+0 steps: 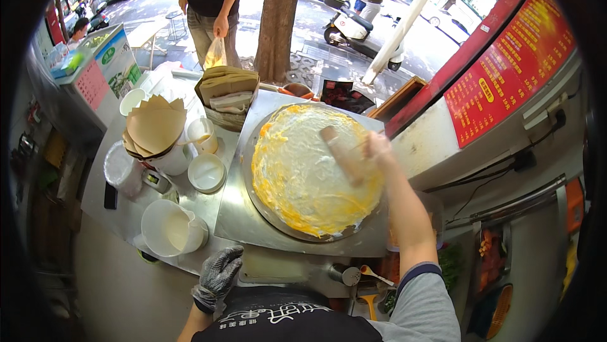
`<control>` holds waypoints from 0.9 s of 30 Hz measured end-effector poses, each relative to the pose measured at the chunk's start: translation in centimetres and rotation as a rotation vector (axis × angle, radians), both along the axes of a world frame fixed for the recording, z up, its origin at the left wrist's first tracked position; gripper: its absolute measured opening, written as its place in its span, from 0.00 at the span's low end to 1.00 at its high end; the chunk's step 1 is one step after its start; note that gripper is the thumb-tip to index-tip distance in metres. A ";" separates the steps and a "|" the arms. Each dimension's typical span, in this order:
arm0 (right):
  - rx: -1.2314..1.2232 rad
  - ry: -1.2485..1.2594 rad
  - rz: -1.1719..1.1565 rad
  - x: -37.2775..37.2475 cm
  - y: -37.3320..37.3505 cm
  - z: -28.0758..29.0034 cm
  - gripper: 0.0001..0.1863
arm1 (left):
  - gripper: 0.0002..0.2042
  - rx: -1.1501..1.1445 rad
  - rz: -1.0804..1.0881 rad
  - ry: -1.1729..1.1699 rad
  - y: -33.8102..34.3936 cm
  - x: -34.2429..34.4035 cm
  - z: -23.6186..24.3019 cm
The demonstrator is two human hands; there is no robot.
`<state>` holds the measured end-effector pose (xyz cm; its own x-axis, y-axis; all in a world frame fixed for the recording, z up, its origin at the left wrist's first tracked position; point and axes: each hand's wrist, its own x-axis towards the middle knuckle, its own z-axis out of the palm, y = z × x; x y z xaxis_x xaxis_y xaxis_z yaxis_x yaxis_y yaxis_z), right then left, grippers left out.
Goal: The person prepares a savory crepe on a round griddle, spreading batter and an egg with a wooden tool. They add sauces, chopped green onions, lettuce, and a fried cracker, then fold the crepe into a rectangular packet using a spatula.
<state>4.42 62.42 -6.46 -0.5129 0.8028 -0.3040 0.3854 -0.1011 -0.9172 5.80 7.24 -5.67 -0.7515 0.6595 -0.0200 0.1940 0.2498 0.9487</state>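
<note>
On a round griddle (245, 174) lies a large pale crepe (291, 171) with yellow egg spread over it, thickest toward the rim. My right hand (378, 147) is closed round the thin handle of a wooden crepe spreader (340, 157). The spreader's flat blade lies over the right half of the crepe, slightly blurred. My left hand (219, 274), in a dark glove with a clear plastic one over it, is held near my apron, below the counter edge. Its fingers are curled together, with nothing visible in them.
Left of the griddle stand a batter jug (174, 228), a white bowl (207, 172), a cup (202, 134) and brown paper sleeves (156, 124). Paper bags (227, 92) stand behind. Across the counter a person (215, 0) holds a plastic bag. A red menu board (512, 67) hangs at right.
</note>
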 end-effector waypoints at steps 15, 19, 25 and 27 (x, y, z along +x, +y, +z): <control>-0.057 0.009 0.495 -8.7 -11.2 1.8 0.21 | 0.14 -0.008 0.007 -0.196 1.1 0.1 -0.1; 0.229 0.033 0.083 -10.1 -2.4 0.7 0.21 | 0.14 -0.036 -0.016 -0.233 0.0 0.0 -1.0; -0.041 0.162 0.346 -10.4 -9.3 1.5 0.21 | 0.14 -0.112 -0.058 -0.184 -0.5 -0.1 -2.9; -0.244 0.164 0.478 -10.6 -12.1 1.3 0.21 | 0.13 -0.050 -0.008 -0.274 1.0 -0.1 -1.8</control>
<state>-6.20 50.33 -5.18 -0.8589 0.3855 -0.3373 0.2945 -0.1670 -0.9409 5.70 8.25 -7.47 -0.7083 0.6585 -0.2544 -0.0659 0.2971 0.9526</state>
